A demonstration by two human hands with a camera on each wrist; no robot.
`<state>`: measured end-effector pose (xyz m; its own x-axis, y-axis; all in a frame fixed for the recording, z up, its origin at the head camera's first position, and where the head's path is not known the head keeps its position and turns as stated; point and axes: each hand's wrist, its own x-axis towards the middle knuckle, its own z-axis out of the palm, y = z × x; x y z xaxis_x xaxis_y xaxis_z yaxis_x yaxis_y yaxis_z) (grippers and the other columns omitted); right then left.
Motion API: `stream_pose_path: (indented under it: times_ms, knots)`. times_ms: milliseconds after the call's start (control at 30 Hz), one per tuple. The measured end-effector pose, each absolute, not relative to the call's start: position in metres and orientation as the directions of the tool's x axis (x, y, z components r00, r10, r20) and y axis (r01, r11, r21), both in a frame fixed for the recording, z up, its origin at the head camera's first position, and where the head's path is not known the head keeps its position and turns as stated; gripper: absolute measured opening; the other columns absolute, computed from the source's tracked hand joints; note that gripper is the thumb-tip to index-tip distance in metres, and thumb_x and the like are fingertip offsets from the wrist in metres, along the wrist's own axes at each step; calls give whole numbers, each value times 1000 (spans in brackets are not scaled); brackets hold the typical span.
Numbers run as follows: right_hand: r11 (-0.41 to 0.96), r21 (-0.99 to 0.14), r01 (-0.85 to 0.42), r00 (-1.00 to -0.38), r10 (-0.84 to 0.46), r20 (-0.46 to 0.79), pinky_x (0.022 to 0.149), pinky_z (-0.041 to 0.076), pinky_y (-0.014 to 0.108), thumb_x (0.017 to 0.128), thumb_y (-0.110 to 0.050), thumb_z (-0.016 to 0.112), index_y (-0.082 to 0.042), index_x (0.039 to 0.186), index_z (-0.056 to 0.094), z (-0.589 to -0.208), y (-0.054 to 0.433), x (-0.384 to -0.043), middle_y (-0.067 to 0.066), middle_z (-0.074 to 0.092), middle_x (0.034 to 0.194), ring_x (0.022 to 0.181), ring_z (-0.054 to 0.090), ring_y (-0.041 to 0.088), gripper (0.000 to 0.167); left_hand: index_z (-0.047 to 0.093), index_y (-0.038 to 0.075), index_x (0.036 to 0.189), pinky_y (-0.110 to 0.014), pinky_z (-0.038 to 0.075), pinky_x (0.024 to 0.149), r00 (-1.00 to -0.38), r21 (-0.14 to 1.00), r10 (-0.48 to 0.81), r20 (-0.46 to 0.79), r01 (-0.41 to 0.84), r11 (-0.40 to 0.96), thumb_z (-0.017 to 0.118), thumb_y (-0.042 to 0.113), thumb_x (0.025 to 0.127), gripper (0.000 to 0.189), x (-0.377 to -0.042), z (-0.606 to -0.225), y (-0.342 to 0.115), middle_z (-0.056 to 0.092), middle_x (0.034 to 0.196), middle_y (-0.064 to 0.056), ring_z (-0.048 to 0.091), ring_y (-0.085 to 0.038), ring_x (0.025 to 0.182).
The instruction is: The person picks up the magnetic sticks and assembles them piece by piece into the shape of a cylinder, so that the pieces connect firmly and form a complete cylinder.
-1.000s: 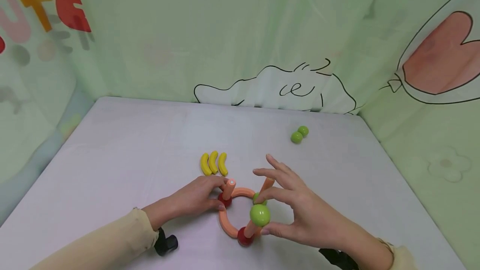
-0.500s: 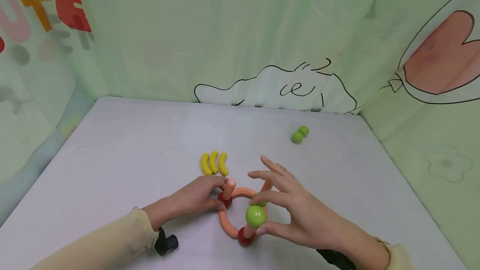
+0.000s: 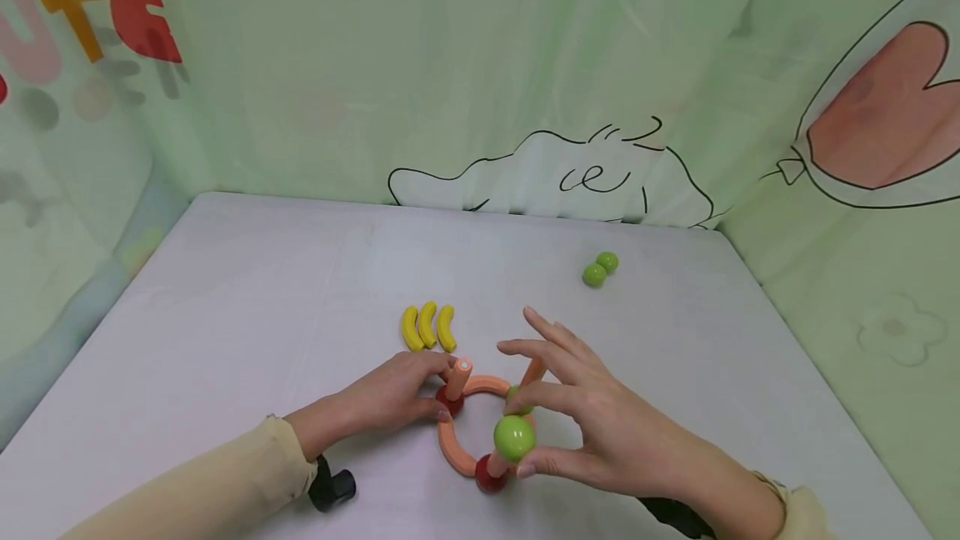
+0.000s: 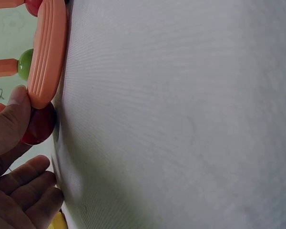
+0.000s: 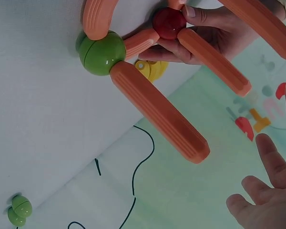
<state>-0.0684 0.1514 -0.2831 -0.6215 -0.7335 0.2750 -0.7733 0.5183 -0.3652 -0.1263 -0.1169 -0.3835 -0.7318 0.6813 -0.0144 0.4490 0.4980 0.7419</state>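
A toy ring of curved orange sticks [image 3: 453,447] joined by red and green balls lies on the table, with straight orange sticks rising from the balls. My left hand [image 3: 397,394] grips the ring's left red ball [image 4: 40,125] between thumb and fingers. At the near side, an upright stick [image 3: 498,463] stands in another red ball [image 3: 491,479]. My right hand [image 3: 600,419] pinches a green ball [image 3: 514,438] at the top of that stick, its other fingers spread. Behind it, a green ball joint [image 5: 102,53] of the ring bears a slanting stick [image 5: 159,112].
Three yellow toy bananas [image 3: 427,325] lie just behind the left hand. Two loose green balls [image 3: 594,275] sit farther back on the right of the white table [image 3: 262,290]. Printed fabric walls [image 3: 337,65] enclose the table's back and sides.
The right hand and its green ball have shifted slightly left and down onto the near stick's top. The left hand and the ring keep their place.
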Motion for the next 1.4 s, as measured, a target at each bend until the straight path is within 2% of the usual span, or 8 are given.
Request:
stream_pose_path:
  times_ms: [233, 500, 867, 1400]
  knots:
    - [520, -366, -772, -623, -735, 268, 105, 42, 69, 83, -54, 78, -33, 102, 68, -283, 152, -67, -4, 51, 149, 157, 21, 30, 30, 62, 20, 94, -32, 53, 93, -730, 743, 683, -16, 449, 497, 82, 10, 85, 24, -127, -383, -117, 73, 104, 5, 66, -12, 102]
    - [518, -375, -769, -626, -730, 274, 106, 42, 68, 82, -54, 78, -33, 105, 68, -284, 152, -68, -5, 51, 147, 156, 23, 33, 33, 63, 20, 95, -32, 53, 93, -730, 744, 683, -17, 447, 496, 82, 9, 85, 24, -127, -384, -116, 73, 104, 5, 65, -11, 102]
    - [531, -413, -740, -642, -740, 200, 104, 45, 67, 80, -57, 79, -36, 103, 65, -283, 153, -67, -8, 47, 152, 158, 20, 27, 34, 62, 21, 94, -32, 53, 94, -729, 740, 684, -11, 454, 496, 82, 10, 85, 24, -126, -384, -116, 74, 104, 6, 65, -11, 101]
    - [521, -387, -761, -629, -740, 240, 104, 44, 65, 82, -53, 80, -34, 104, 65, -285, 153, -67, -6, 48, 151, 157, 22, 29, 33, 63, 19, 94, -30, 53, 92, -721, 740, 693, 10, 471, 480, 82, 11, 85, 23, -127, -383, -118, 74, 101, 7, 66, -10, 100]
